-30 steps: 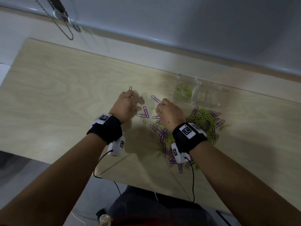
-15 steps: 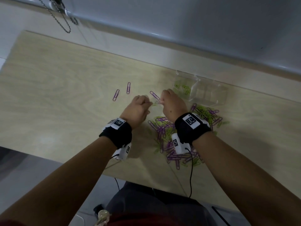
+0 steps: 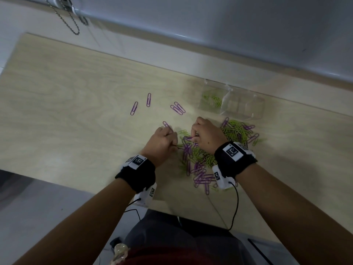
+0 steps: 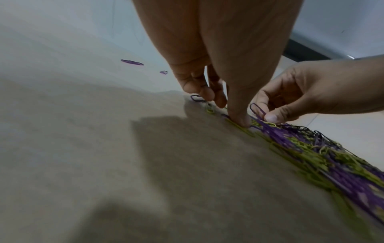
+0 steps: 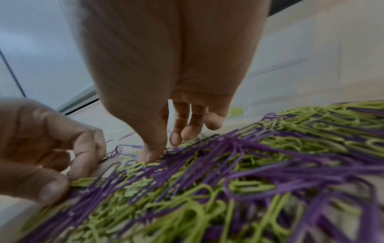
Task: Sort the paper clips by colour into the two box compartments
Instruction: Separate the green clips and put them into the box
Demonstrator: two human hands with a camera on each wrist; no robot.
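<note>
Most of the work remains: the mixed pile (image 3: 208,155) of purple and green clips covers the counter (image 3: 76,131) before the clear box (image 3: 240,113) (green ones in its left compartment, the right apparently bare). A few purple strays (image 3: 177,108) lie apart. Left hand (image 3: 162,142) presses its thumb on the pile; right hand (image 3: 207,135) pinches a purple clip (image 4: 257,109).

I see a tangled pile of purple and green wire paper clips (image 3: 206,153) on the table. Beyond it stands the clear plastic two-compartment box (image 3: 240,109), green clips in its left compartment.
</note>
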